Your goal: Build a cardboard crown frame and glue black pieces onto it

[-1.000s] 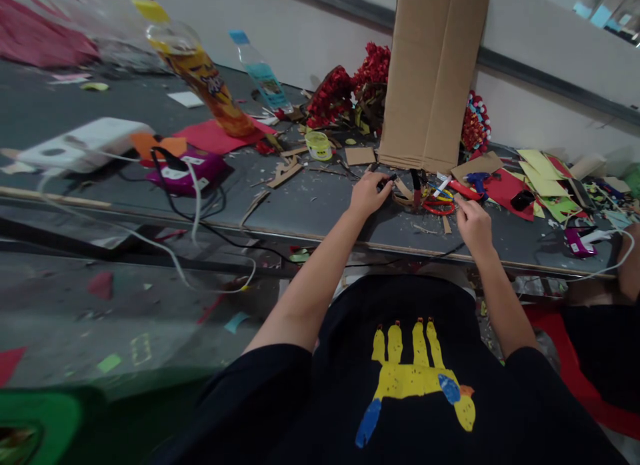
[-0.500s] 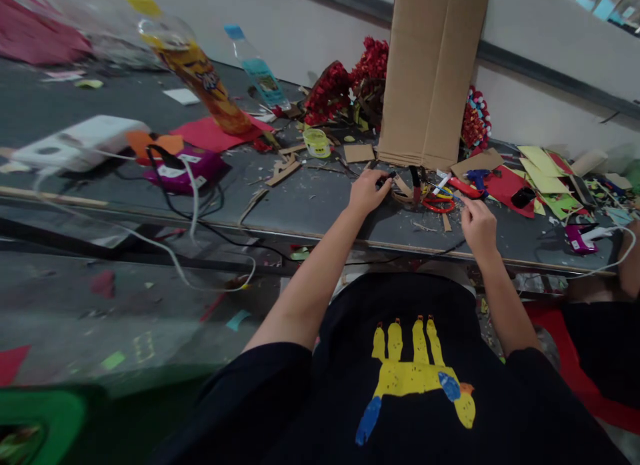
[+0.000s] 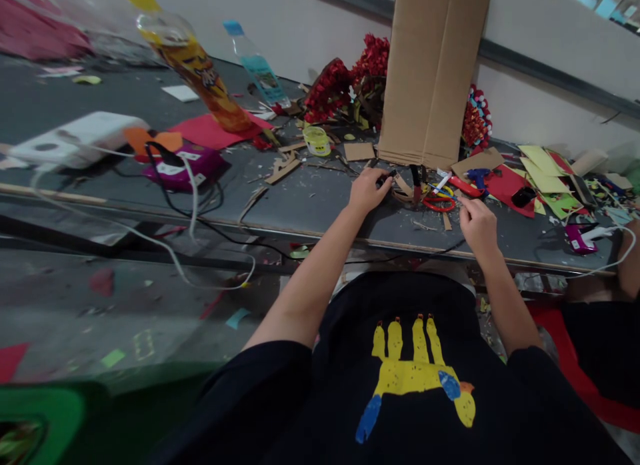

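Observation:
My left hand [image 3: 367, 190] rests on the grey table [image 3: 310, 201], fingers curled round a small dark object I cannot name, right beside a short cardboard strip [image 3: 403, 186]. My right hand [image 3: 476, 219] is pinched shut near the table's front edge, just right of the red scissors [image 3: 439, 203]; what it pinches is too small to see. Between the hands lie cardboard scraps and a white-and-blue marker [image 3: 442, 183]. A tall cardboard sheet [image 3: 433, 71] stands upright just behind them.
Red paper flower pieces [image 3: 350, 85] sit behind the cardboard. A yellow tape roll [image 3: 317, 141], two bottles [image 3: 200, 68], a white device [image 3: 80, 137] with cables, a purple packet [image 3: 185, 168] and coloured paper [image 3: 543, 178] litter the table. Another person's arm [image 3: 631, 258] is at right.
Both hands have stayed almost in place; the right hand shifted slightly toward the scissors. The view drifted a little.

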Demonstrator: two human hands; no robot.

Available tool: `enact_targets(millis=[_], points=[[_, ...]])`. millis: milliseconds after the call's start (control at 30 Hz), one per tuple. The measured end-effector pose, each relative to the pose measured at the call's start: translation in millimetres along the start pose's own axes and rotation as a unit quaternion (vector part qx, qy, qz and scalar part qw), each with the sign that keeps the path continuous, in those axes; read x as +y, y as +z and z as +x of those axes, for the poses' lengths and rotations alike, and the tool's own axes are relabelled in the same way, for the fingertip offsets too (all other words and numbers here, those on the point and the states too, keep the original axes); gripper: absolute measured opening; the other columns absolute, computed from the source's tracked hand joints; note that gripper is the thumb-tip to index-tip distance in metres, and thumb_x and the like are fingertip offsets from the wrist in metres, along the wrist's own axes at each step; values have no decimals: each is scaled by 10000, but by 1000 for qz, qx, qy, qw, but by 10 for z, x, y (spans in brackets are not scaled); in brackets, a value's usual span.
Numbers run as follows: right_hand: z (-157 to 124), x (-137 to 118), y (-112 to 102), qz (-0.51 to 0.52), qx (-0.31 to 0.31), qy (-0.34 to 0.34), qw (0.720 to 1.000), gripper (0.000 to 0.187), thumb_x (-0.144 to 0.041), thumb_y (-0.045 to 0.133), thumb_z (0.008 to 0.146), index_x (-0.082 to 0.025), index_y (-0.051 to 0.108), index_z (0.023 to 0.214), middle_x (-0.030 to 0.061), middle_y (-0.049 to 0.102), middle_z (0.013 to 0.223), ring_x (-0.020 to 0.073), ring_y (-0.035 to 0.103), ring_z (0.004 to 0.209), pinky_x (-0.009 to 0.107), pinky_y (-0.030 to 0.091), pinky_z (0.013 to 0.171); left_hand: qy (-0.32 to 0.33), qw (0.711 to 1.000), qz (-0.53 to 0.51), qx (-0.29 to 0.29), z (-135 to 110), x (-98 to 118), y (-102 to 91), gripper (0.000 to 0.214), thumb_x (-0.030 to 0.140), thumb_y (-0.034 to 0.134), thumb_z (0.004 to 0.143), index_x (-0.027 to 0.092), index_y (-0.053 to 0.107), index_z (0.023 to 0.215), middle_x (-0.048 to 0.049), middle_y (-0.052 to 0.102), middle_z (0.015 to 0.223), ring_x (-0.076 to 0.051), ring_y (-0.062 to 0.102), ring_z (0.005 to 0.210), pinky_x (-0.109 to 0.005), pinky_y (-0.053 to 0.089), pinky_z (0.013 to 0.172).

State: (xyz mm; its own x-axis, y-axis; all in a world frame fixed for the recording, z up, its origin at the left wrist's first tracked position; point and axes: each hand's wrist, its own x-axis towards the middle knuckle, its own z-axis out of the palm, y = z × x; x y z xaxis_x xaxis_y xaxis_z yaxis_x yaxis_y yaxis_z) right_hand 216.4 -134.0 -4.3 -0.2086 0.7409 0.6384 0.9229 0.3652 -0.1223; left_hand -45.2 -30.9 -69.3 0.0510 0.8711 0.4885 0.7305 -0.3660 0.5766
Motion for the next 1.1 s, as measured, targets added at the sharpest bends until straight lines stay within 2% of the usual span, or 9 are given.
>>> enact_targets(millis=[333, 600, 967, 1100], points=[[-217, 18, -30, 5, 7, 7, 1000, 355, -146, 373, 857, -164, 677, 1040, 80, 683, 833, 175, 635, 788, 272, 492, 722, -2, 1000, -6, -2, 5, -22, 15, 323, 396, 441, 863, 181, 633, 1008, -93, 670, 1014, -229, 571, 1022, -332, 443, 874], [-134, 28, 25, 18, 16, 22, 999, 361, -147, 368, 859, -168, 665, 1064, 94, 677, 884, 181, 630, 838, 289, 494, 767, -4, 1000, 3, 2, 6, -48, 31, 327, 403, 435, 868, 183, 626, 1018, -96, 664, 1033, -234, 566, 1037, -330, 435, 878], [-153, 43, 35, 10, 38, 18, 999, 353, -140, 375, 862, -159, 673, 1050, 89, 679, 870, 175, 635, 822, 280, 501, 746, -5, 1000, 0, 4, 1, -14, 11, 311, 384, 460, 857, 173, 636, 1003, -92, 673, 1005, -232, 578, 1006, -331, 442, 871], [-149, 35, 64, 15, 20, 18, 1000, 362, -126, 374, 856, -165, 666, 1068, 91, 680, 880, 177, 640, 831, 283, 504, 749, -2, 1000, -3, 10, 1, -26, 19, 314, 386, 454, 861, 179, 637, 1010, -87, 673, 1020, -231, 574, 1023, -329, 440, 876]])
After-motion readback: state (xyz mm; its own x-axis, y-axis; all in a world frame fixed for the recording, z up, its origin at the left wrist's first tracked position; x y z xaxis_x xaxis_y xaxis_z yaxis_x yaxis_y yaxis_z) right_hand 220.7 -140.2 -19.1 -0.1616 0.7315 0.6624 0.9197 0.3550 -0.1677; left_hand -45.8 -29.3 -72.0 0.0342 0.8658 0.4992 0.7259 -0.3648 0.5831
